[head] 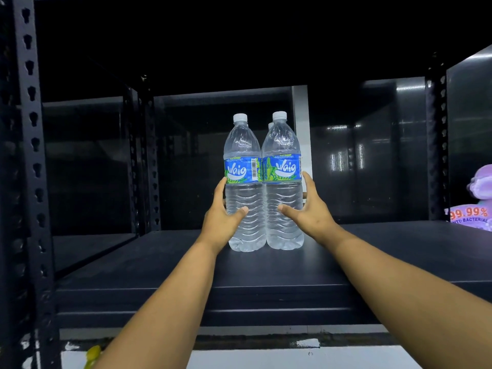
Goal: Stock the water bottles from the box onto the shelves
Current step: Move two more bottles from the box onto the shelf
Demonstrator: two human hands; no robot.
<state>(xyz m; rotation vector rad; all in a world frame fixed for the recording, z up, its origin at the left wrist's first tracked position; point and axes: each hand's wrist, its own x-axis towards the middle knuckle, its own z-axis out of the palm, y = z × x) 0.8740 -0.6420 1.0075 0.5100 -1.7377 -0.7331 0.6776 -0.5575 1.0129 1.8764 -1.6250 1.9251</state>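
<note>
Two bottles (263, 182) upright, touching, mid-shelf (266, 270); left hand (223, 214) curled round left one, right hand (308, 211) round right one; long axes vertical, more caps behind

Two clear water bottles stand upright on the black shelf (266, 267), side by side and touching. The left bottle (243, 187) and the right bottle (283, 182) each have a white cap, a ribbed lower body and a blue-and-green label reading "Waig"; the left one's label shows a barcode at its right edge. Both look full. My left hand (222, 217) cups the left bottle below its label, thumb across the front. My right hand (310, 209) does the same on the right bottle. Behind them I can just see the caps of more bottles (270, 125), mostly hidden.
</note>
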